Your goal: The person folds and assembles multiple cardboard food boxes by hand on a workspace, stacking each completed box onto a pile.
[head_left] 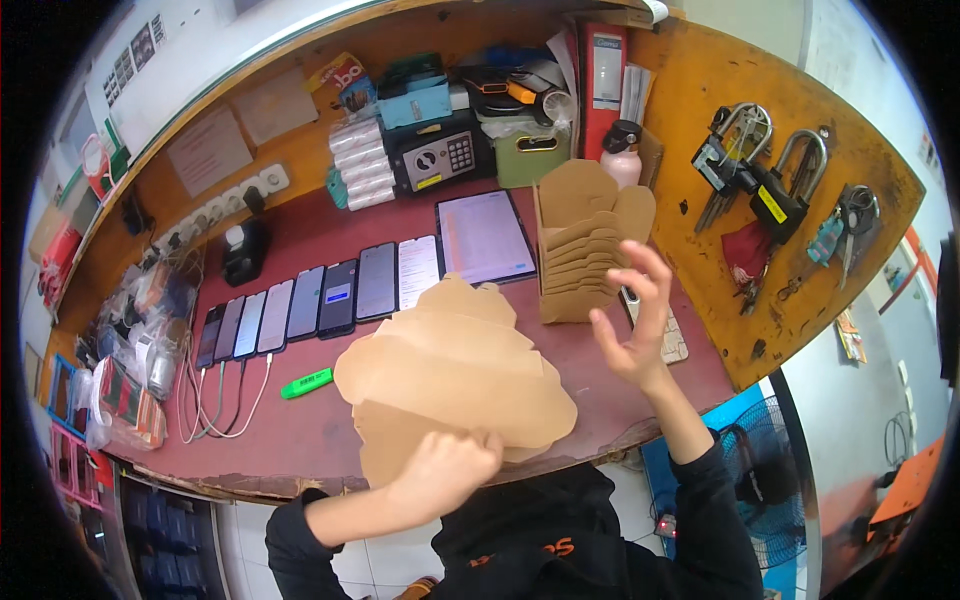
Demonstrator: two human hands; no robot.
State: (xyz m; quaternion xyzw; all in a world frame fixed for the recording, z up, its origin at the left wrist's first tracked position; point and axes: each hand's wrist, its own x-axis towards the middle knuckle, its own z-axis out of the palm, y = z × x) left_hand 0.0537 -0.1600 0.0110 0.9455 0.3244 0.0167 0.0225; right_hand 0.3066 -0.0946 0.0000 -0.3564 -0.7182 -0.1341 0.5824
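Observation:
A loose pile of flat brown cardboard box blanks (450, 370) lies in front of me on the red desk. My left hand (445, 470) is closed at the pile's near edge, its curled fingers on a darker blank (390, 435); the fingertips are partly hidden. Raised to the right of the pile is my right hand (640, 325), fingers apart and curved, with nothing in it. Just beyond that hand stands a nested stack of folded brown cardboard boxes (580, 250), open side up.
A row of phones (335, 295) and a tablet (485, 237) lies behind the pile. A green highlighter (306, 383) and white cables (220, 425) are at left. A safe (440, 155), pink bottle (620, 165) and hanging padlocks (780, 195) line the back and right. A fan (760, 480) stands below.

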